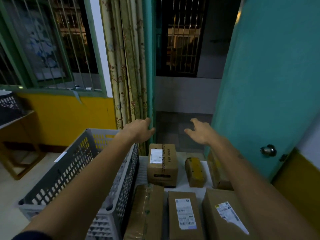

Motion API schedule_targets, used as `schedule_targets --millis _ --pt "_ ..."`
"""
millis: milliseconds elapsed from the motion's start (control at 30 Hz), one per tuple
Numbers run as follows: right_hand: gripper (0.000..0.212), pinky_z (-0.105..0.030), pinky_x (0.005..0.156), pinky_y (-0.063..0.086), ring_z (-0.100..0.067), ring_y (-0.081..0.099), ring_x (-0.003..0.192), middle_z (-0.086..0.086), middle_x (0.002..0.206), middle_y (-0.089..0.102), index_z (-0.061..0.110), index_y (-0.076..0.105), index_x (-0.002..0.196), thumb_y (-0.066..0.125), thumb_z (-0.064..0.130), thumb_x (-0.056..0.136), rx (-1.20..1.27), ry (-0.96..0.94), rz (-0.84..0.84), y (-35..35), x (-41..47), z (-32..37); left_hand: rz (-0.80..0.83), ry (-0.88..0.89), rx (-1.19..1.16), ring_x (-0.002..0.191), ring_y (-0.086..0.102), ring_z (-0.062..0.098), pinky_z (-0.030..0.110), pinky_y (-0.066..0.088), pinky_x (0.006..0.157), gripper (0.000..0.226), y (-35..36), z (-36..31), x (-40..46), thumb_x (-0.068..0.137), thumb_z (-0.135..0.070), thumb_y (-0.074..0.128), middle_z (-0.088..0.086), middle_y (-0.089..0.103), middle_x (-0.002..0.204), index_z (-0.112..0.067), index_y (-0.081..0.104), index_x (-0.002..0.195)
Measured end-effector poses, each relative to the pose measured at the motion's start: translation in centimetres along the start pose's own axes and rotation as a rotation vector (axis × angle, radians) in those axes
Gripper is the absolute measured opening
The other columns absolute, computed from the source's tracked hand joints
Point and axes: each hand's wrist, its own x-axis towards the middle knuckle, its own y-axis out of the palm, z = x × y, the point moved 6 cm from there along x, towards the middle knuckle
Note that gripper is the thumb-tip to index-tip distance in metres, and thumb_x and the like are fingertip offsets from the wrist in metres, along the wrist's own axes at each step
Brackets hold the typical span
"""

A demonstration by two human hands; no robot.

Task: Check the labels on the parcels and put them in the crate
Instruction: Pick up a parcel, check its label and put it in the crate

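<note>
Several brown cardboard parcels lie on a white surface (180, 187) below me. The far upright parcel (162, 168) carries a white label on top. A small parcel with yellow tape (195, 172) lies to its right. Near me are a taped parcel (147, 212), a labelled parcel (185, 215) and a larger labelled parcel (223, 213). A grey perforated plastic crate (78, 172) stands to the left. Both arms stretch forward above the parcels. My left hand (140, 130) and my right hand (200, 131) hang in the air with loosely spread fingers, holding nothing.
A teal door (270, 84) with a round knob (268, 150) stands open on the right. Floral curtains (128, 66) hang ahead beside the doorway. A wooden table (19, 134) with a dark basket (10, 108) sits at the left, under a barred window.
</note>
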Motion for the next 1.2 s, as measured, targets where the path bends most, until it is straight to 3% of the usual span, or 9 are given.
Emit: schedule_targets --millis 433,633,1067,1200 --pt "0.068 -0.049 0.106 0.046 -0.037 0.050 0.133 -0.020 0.153 0.044 0.018 0.021 0.159 0.047 0.048 0.104 -0.030 0.014 -0.011 1.9 7.4 3.2 -0.006 0.045 -0.086 0.125 0.057 0.029 0.044 0.048 0.096 0.056 0.8 3.6 7.9 0.104 -0.048 0.046 0.012 0.056 0.141 -0.021 0.037 0.152" --pt "0.070 -0.050 0.108 0.045 -0.037 0.049 0.135 -0.019 0.155 0.043 0.019 0.022 0.160 0.047 0.050 0.103 0.007 -0.020 0.013 2.6 9.6 2.9 0.018 -0.003 -0.103 0.125 0.057 0.029 0.047 0.047 0.098 0.056 2.4 3.4 9.4 0.104 -0.047 0.047 0.012 0.056 0.141 -0.021 0.036 0.152" --pt "0.066 -0.046 0.109 0.044 -0.034 0.049 0.136 -0.016 0.155 0.045 0.019 0.025 0.159 0.048 0.044 0.103 0.139 -0.004 0.188 11.6 9.6 -1.9 0.164 -0.038 -0.096 0.130 0.052 0.035 0.047 0.047 0.103 0.058 12.7 1.1 8.5 0.104 -0.050 0.043 0.016 0.052 0.146 -0.016 0.039 0.151" --pt "0.046 -0.042 0.098 0.049 -0.026 0.060 0.120 -0.006 0.136 0.062 0.021 0.043 0.147 0.049 0.036 0.104 0.212 -0.024 0.218 14.5 7.6 -2.9 0.235 -0.075 -0.149 0.133 0.050 0.038 0.048 0.047 0.103 0.061 17.3 1.1 6.3 0.105 -0.048 0.042 0.017 0.044 0.153 -0.018 0.030 0.157"
